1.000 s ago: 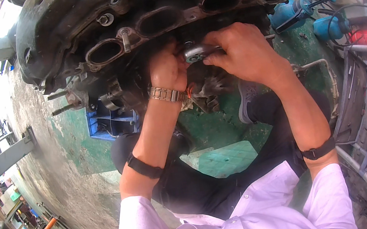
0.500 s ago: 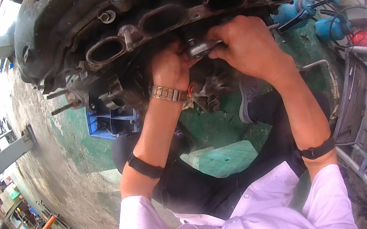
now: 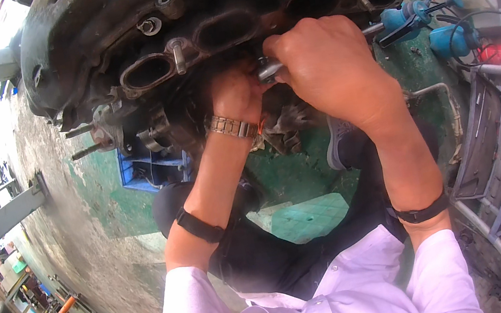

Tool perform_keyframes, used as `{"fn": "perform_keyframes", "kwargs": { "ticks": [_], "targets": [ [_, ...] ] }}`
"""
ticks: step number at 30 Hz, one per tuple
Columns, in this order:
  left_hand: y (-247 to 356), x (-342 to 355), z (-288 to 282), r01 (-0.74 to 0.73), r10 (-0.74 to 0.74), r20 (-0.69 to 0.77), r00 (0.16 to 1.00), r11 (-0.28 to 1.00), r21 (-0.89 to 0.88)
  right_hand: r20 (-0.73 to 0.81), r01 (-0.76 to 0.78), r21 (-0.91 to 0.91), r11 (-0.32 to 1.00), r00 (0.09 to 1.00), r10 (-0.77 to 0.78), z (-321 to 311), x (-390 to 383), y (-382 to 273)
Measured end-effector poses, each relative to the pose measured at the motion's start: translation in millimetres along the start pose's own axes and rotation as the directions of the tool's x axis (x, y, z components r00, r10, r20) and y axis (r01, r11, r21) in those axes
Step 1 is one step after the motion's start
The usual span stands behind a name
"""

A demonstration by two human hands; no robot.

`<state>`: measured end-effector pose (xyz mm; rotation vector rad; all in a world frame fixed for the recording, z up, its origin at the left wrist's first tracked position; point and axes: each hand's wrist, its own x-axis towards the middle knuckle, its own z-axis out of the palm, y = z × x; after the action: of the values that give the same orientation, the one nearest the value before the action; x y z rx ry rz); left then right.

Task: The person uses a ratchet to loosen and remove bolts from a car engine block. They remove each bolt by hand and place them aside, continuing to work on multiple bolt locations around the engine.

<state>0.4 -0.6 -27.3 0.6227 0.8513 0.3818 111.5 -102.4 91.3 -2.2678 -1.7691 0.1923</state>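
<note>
We see the metal ratchet [image 3: 267,72] at the near edge of the dark engine [image 3: 74,53], just below the row of oval ports [image 3: 147,72], roughly between the second and third from the left end. It lies between the two hands: the right hand [image 3: 331,66] is closed around its handle from above, knuckles up, while the left hand [image 3: 234,93] is beside its head, fingers curled in toward it. We cannot tell whether those left fingers grip it, as their tips run into the shadow beneath the engine. As for its looks, we make out a bright silver, smooth, rounded head, slightly blurred; the palm covers most of the handle, and silver shows again past the far side of the hand (we take this for the handle's other end), pointing toward the engine's right end, near a blue tool [image 3: 403,18]. What the head fits onto is hidden from us. Two metal studs stick out among the ports, one [image 3: 179,59] by the leftmost. Below the hands, a crumpled grey cloth [image 3: 286,130] lies over the green floor [image 3: 118,215], and a blue tray [image 3: 136,187] sits under the engine's left part.
</note>
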Motion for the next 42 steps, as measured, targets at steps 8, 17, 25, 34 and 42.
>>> {"fn": "perform_keyframes", "kwargs": {
  "ticks": [8, 17, 25, 34, 42],
  "targets": [
    [-5, 7, -12, -0.261, 0.158, 0.213, 0.964, 0.713, 0.651, 0.011, -0.045, 0.051, 0.998, 0.999, 0.044, 5, 0, 6],
    [-2, -2, -1, 0.048, -0.037, 0.118, 0.992, 0.995, -0.09, 0.018, -0.08, 0.081, 0.993, 0.997, 0.078, 7, 0, 9],
    [-10, 15, -24, 0.101, -0.058, 0.283, 0.957, 0.985, -0.138, 0.038, -0.099, 0.113, 0.989, 0.995, 0.096, 8, -3, 12],
    [-17, 26, -37, -0.448, 0.349, 0.291, 0.891, 0.567, 0.691, 0.03, -0.089, 0.177, 0.98, 0.996, 0.085, 10, -6, 18],
    [5, 16, -17, -0.061, 0.034, 0.149, 0.988, 0.981, 0.183, 0.066, -0.131, 0.141, 0.981, 0.99, 0.122, 9, -5, 18]
  ]
}}
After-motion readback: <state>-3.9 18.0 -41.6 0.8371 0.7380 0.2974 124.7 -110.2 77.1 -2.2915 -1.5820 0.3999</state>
